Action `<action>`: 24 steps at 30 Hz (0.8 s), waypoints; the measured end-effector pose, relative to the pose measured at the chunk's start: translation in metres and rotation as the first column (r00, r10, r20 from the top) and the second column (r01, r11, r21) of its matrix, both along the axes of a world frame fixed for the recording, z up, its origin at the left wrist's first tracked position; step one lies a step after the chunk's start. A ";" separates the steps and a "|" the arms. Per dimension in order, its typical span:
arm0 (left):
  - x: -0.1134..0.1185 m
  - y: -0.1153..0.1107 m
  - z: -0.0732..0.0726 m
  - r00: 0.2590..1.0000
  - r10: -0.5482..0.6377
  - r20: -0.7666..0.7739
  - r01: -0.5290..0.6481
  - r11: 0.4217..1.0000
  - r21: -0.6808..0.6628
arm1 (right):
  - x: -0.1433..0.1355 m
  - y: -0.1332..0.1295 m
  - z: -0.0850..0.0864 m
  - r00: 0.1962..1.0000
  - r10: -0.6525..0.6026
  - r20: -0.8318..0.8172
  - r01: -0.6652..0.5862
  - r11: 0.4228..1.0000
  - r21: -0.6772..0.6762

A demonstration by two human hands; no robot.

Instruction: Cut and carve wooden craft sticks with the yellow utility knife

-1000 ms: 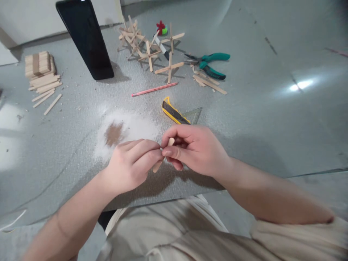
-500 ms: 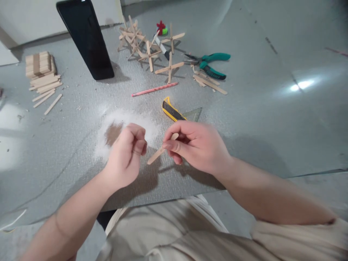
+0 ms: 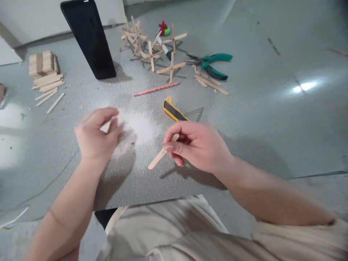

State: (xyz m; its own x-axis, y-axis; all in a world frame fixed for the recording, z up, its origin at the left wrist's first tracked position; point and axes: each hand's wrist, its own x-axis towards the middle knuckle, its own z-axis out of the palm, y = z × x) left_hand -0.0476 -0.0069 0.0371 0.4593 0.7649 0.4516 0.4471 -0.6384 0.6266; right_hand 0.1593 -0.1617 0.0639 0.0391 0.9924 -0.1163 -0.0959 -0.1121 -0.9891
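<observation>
Right hand (image 3: 199,146) pinches stick (image 3: 157,160) off-centre, so it could pivot; loosely open left hand (image 3: 94,137) could smear powder (image 3: 143,125).

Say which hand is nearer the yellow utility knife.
Right: the right hand is just on the near side of the utility knife; the left hand is farther off, to its left.

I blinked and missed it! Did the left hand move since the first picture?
Yes. The left hand has moved left, farther from the yellow cutter, and a little farther forward from the person's body.
</observation>
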 end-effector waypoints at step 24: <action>0.026 -0.068 0.021 0.910 -0.400 0.109 0.405 0.799 -0.445 | -0.003 0.002 -0.006 0.957 -0.083 0.277 0.034 0.984 0.176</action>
State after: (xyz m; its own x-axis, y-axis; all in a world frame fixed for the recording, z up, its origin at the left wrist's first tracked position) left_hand -0.0219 -0.0751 0.0586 0.7685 0.6302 0.1110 0.2054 -0.4073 0.8899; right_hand 0.1561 -0.1598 0.0578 0.1048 0.9916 0.0756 0.1880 0.0549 -0.9806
